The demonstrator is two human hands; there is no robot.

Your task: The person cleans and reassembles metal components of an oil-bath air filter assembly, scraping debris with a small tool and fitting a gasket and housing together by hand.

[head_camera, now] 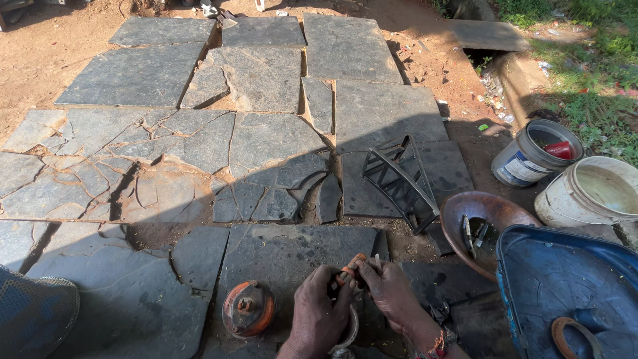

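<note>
Head view, looking down on a paved patch of cracked grey stone slabs (266, 86) set in red earth. Both hands meet low at centre, over the near edge of the paving. Left hand (318, 312) is curled closed around a small orange-and-metal part (350, 267), with a pale metal ring (348, 330) hanging under the palm. Right hand (392, 292) is pressed in from the other side, fingertips pinching the same small part at its top; a thin metal tip shows just above the fingers. Exact form of the part is too small to tell. Judgement: the step in hand looks like fitting or working loose a small piece held between both hands; the next move calls for a steady left-hand hold while the right fingertips turn or pull with fine control. Just left of the hands, a round rusty orange disc-shaped fitting (248, 308) rests on a slab. Beyond the hands, a black metal frame (399, 181) lies tilted. Toward the right edge: a rusty shallow pan (488, 211) holding small tools, a blue tub (565, 279), a grey paint bucket (531, 156), a white bucket (591, 193).
</note>
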